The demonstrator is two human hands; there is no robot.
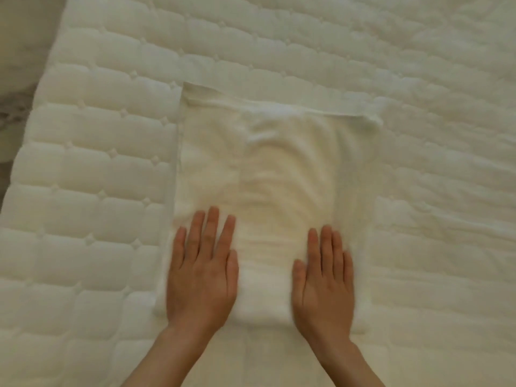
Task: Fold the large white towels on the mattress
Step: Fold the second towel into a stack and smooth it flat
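A folded white terry towel (pixel 279 177) is laid flat as a rectangle on the white quilted mattress (pixel 92 174), its banded hem at the far edge. Soft creases are seen across its middle. The left hand (pixel 202 275) and right hand (pixel 325 280) are pressed palm-down on its near portion, fingers (pixel 212 227) extended flat and together, nothing gripped. Marbled flooring (pixel 16 88) is visible beyond the mattress's left edge.

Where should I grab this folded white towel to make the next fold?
Probably the two far corners of the folded towel, along the hemmed far edge. Both hands, left hand and right hand, lie flat on the near end, so reach forward over the top. That edge is straight and exposed on the mattress, and easy to pinch and pull back.
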